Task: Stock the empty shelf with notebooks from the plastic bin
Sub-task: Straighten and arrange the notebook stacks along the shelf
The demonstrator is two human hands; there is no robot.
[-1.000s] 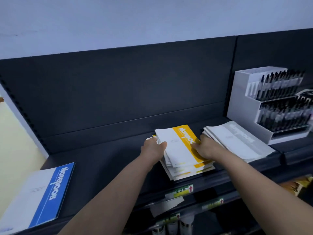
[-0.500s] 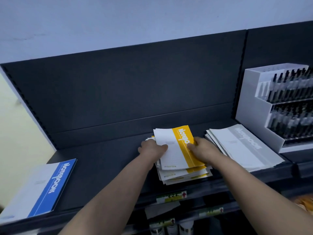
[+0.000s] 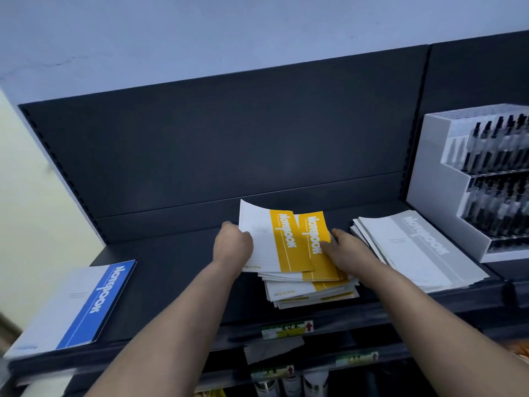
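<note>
A stack of yellow-and-white notebooks (image 3: pixel 309 290) lies in the middle of the dark shelf (image 3: pixel 171 270). My left hand (image 3: pixel 233 247) grips the left edge of the top yellow notebook (image 3: pixel 272 239), which is lifted and tilted up off the stack. My right hand (image 3: pixel 343 249) rests on the second yellow notebook (image 3: pixel 320 247) at the stack's right side, pressing it down. A stack of grey notebooks (image 3: pixel 418 250) lies just right of my right hand. A blue notebook (image 3: pixel 83 302) lies at the shelf's left end. The plastic bin is out of view.
A white display box of black pens (image 3: pixel 486 179) stands at the right end of the shelf. Price labels (image 3: pixel 286 329) hang on the shelf's front edge, with bottles on a lower shelf (image 3: pixel 289 385). The bare shelf surface stretches between the blue and yellow notebooks.
My left hand has raised the top yellow notebook and drawn it leftward off the stack, exposing the yellow notebook beneath. My right hand stays on the stack's right side. The camera has turned slightly left.
</note>
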